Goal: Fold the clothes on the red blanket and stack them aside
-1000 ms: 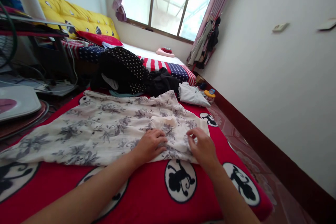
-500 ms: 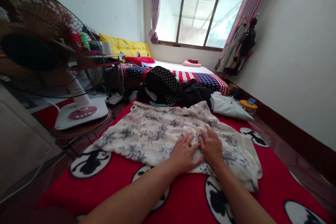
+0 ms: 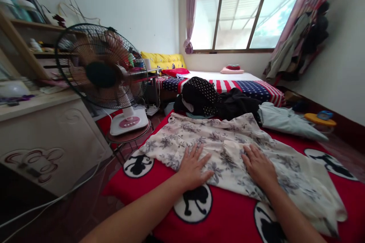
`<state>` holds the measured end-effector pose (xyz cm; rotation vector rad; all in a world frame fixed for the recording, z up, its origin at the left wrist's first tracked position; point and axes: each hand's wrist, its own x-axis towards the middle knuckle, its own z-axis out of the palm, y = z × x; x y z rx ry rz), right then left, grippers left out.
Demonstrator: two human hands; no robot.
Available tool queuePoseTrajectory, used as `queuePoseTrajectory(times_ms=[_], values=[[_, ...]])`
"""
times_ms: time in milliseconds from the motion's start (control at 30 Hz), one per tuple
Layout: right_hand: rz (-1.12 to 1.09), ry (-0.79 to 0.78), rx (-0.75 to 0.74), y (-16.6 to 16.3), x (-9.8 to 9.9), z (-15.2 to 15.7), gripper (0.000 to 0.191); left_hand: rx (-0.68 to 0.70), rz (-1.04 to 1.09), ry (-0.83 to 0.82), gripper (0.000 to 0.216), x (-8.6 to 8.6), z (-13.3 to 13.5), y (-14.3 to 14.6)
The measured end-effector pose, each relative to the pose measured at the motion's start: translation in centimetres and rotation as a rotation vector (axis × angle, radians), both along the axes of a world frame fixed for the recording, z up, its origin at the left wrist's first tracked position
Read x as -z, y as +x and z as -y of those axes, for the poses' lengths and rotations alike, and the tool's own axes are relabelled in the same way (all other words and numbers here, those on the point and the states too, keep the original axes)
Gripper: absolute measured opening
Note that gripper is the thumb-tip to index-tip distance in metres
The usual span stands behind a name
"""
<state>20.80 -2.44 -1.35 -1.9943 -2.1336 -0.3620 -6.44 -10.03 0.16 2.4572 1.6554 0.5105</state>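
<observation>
Resting on floral garment (image 3: 225, 140): left hand (image 3: 194, 167), right hand (image 3: 258, 167), both open-palmed; lately side by side, now spread apart; cloth flatter.

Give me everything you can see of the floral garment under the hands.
The floral garment is thin-looking cream cloth printed with grey flowers, spread flat but wrinkled across the red blanket with black monkey patches. Its far edge meets a pile of dark clothes. The left hand and right hand lie palm-down on it, fingers spread, apart.
</observation>
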Motion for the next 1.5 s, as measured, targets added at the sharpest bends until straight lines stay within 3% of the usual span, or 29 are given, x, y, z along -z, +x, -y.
queuePoseTrajectory(times_ms=[367, 500, 567, 800, 933, 1100, 1167, 1267, 1400, 1500], values=[[-0.013, 0.052, -0.02, 0.2, 0.5, -0.4, 0.048, -0.371, -0.119, 0.175, 0.062, -0.7, -1.3, -10.2], [-0.028, 0.054, -0.018, 0.2, 0.5, -0.4, 0.049, -0.565, 0.014, 0.209, 0.059, -1.5, -3.0, -14.9], [-0.024, 0.043, -0.011, 0.1, 0.4, -0.3, 0.05, -0.595, 0.104, 0.188, 0.056, -1.7, -3.8, -16.6], [-0.028, 0.027, -0.016, 0.0, 0.1, -0.1, 0.049, -0.55, 0.101, 0.2, 0.022, -2.1, -4.4, -17.6], [-0.044, 0.016, -0.012, 0.0, 0.1, -0.1, 0.049, -0.554, 0.012, 0.229, 0.019, -2.2, -3.8, -17.1], [-0.063, -0.002, -0.002, -0.5, -0.3, 0.2, 0.048, -0.451, -0.097, 0.416, 0.028, -4.0, -4.2, -14.1], [-0.077, -0.016, 0.005, -0.7, -0.7, 0.5, 0.047, -0.337, -0.05, 0.459, 0.028, -5.0, -4.6, -11.0], [-0.11, -0.032, 0.014, -1.0, -1.1, 0.7, 0.047, -0.078, 0.107, 0.357, 0.019, -5.7, -4.7, -4.8], [-0.15, -0.034, 0.003, -1.0, -1.2, 0.9, 0.048, 0.238, 0.183, 0.219, 0.037, -4.6, -4.7, 3.4], [-0.18, -0.025, -0.014, -0.8, -1.1, 1.0, 0.049, 0.365, 0.12, 0.2, 0.044, -2.8, -5.0, 7.0]])
